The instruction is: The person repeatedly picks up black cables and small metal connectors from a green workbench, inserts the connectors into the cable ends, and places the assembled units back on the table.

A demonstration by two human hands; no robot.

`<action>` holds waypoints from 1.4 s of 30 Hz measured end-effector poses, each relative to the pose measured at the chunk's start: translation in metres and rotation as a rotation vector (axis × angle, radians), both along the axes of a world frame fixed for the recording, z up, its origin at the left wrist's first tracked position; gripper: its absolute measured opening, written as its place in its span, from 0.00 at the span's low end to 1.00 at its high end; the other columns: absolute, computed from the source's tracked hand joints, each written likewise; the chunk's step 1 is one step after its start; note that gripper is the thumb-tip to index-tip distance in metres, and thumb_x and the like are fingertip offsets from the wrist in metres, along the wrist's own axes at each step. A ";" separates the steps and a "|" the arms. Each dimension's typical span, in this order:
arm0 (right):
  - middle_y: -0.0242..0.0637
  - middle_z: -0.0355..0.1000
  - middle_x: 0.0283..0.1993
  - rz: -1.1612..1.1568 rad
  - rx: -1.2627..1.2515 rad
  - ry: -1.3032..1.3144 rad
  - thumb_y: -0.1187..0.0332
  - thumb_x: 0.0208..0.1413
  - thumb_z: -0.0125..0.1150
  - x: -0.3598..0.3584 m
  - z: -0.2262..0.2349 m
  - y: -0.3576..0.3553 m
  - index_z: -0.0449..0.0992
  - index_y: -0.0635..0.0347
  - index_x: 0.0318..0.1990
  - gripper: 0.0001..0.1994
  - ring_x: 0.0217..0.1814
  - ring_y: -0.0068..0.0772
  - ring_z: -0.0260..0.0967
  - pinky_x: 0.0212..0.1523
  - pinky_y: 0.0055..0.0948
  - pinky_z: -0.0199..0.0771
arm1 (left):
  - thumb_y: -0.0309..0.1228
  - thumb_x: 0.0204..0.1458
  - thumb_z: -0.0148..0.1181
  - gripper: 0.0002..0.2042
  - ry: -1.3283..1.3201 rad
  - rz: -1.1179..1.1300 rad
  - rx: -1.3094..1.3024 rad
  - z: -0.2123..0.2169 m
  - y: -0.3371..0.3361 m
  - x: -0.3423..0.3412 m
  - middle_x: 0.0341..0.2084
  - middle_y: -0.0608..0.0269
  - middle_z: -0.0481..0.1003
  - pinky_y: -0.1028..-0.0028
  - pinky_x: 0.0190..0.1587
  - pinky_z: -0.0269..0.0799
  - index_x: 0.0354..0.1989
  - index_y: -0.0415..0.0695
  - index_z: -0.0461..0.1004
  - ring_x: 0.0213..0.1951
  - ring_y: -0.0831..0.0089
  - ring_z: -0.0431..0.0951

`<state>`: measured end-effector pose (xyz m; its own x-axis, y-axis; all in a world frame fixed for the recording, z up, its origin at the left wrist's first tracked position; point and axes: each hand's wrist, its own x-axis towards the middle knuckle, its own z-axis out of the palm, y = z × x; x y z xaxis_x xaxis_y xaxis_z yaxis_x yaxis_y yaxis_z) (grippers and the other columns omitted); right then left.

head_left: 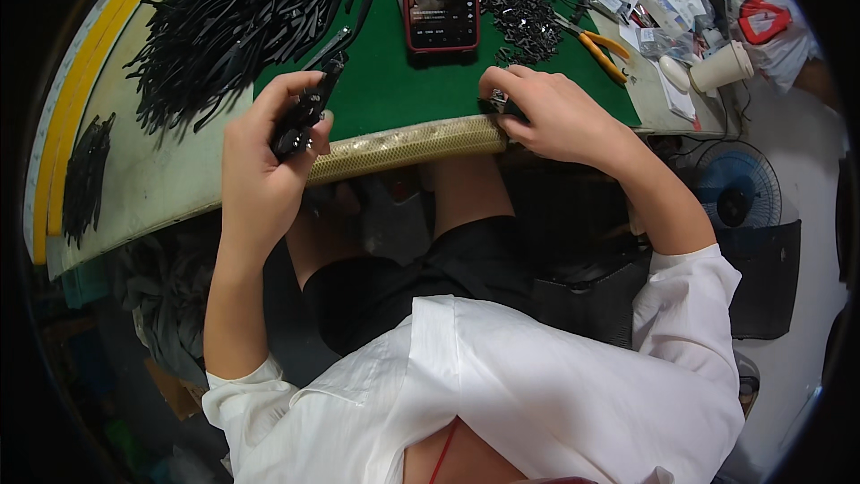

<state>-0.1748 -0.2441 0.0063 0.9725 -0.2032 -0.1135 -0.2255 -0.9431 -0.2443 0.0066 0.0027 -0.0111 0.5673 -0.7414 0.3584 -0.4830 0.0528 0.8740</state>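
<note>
My left hand (264, 152) is closed round a small bunch of glossy black eyeglass temples (303, 121), just above the table's near edge. Beyond it lies a large heap of long black temples (242, 18). A few loose temples (356, 22) rest on the green mat (376, 90), close to that hand's fingertips. My right hand (560, 112) is bent over the mat's near edge, thumb and fingers pinched together. A small dark, shiny piece shows at its fingertips, too hidden to name. A heap of small black parts (524, 13) lies beyond this hand.
A mesh-covered roll (408, 145) runs along the table's front edge. A phone (442, 0) stands at the back middle. Orange-handled pliers (602, 54), a white cup (721, 67) and plastic bags (663, 4) are at right. Yellow strips (67, 116) border the left; a blue fan (736, 186) stands below right.
</note>
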 end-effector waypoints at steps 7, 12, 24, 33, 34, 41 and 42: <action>0.49 0.74 0.45 0.005 -0.049 0.016 0.73 0.54 0.57 0.002 0.000 0.000 0.68 0.58 0.51 0.16 0.44 0.52 0.75 0.45 0.43 0.74 | 0.17 0.51 0.60 0.14 -0.020 -0.012 0.009 0.002 0.006 -0.023 0.24 0.63 0.75 0.80 0.32 0.69 0.48 0.35 0.73 0.26 0.82 0.72; 0.49 0.74 0.45 0.029 -0.037 0.027 0.73 0.54 0.57 0.002 0.002 0.000 0.67 0.58 0.54 0.19 0.45 0.53 0.75 0.46 0.44 0.74 | 0.17 0.51 0.60 0.15 0.018 -0.088 0.032 -0.003 0.010 -0.038 0.25 0.61 0.77 0.79 0.33 0.70 0.48 0.35 0.74 0.26 0.78 0.75; 0.46 0.75 0.47 -0.011 -0.044 0.004 0.72 0.54 0.58 0.004 0.002 0.000 0.69 0.59 0.51 0.16 0.48 0.50 0.74 0.49 0.42 0.73 | 0.18 0.51 0.59 0.14 0.065 -0.055 0.075 -0.027 0.000 -0.033 0.22 0.63 0.75 0.78 0.31 0.68 0.48 0.35 0.74 0.24 0.78 0.74; 0.43 0.74 0.47 -0.023 0.136 -0.142 0.71 0.54 0.61 -0.017 -0.011 -0.001 0.71 0.60 0.48 0.14 0.49 0.47 0.73 0.51 0.39 0.72 | 0.20 0.52 0.58 0.12 0.108 -0.029 0.080 -0.038 -0.006 -0.023 0.20 0.66 0.74 0.79 0.29 0.66 0.46 0.36 0.74 0.24 0.80 0.72; 0.44 0.75 0.46 -0.011 0.127 -0.149 0.70 0.54 0.60 -0.015 -0.012 -0.002 0.71 0.59 0.47 0.13 0.48 0.49 0.73 0.50 0.41 0.73 | 0.20 0.52 0.58 0.11 0.110 -0.026 0.080 -0.039 -0.007 -0.022 0.20 0.66 0.73 0.79 0.28 0.66 0.45 0.36 0.75 0.24 0.81 0.72; 0.41 0.75 0.48 -0.012 0.107 -0.087 0.70 0.55 0.61 -0.011 -0.008 -0.002 0.71 0.60 0.48 0.14 0.50 0.46 0.73 0.53 0.38 0.71 | 0.23 0.54 0.60 0.10 0.106 -0.013 0.079 -0.040 -0.006 -0.023 0.18 0.67 0.72 0.79 0.27 0.64 0.44 0.37 0.75 0.22 0.81 0.70; 0.41 0.75 0.48 -0.011 0.112 -0.085 0.70 0.55 0.61 -0.011 -0.008 -0.002 0.71 0.60 0.48 0.14 0.50 0.46 0.73 0.53 0.38 0.72 | 0.23 0.54 0.60 0.10 0.106 -0.015 0.079 -0.040 -0.006 -0.023 0.18 0.67 0.72 0.79 0.27 0.64 0.44 0.37 0.75 0.22 0.81 0.70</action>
